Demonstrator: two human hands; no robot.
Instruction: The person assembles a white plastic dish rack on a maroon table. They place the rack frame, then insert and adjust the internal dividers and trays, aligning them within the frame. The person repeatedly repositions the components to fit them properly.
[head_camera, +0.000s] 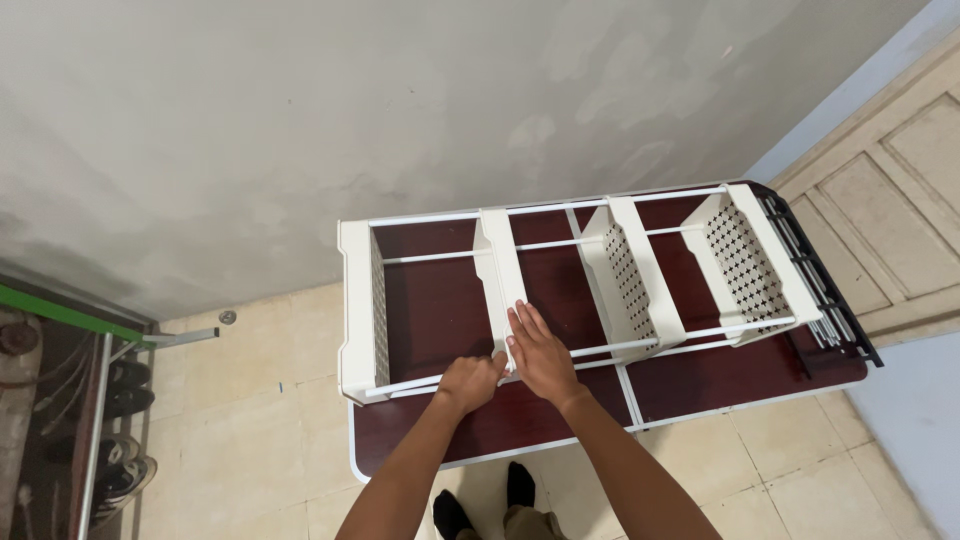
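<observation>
At the bottom edge, the person's feet in dark socks are standing on the pale tiled floor, just in front of a dark red-brown surface with a white rim. Both forearms are reaching up from the lower edge and meeting over the near side of a white plastic rack that is lying on its side on the surface. The left hand is closing its fingers around the near white rod at the spot where the second panel joins it; the fingers are clenched on the rod. The right hand is lying flat just beside it, fingers stretched out and pressing on the lower end of that same panel, gripping nothing. The two hands are touching or very nearly touching.

Farther along, the rack is stretching across the surface to the right: an end panel at the left, then two more perforated panels toward the right, all joined by thin white rods. Beyond the right panel, a bundle of metal rods is lying along the far right edge of the surface.

To the left, shoes are sitting on a low metal shoe shelf. Behind everything, a grey plaster wall is rising, with a cream panelled door at the right
</observation>
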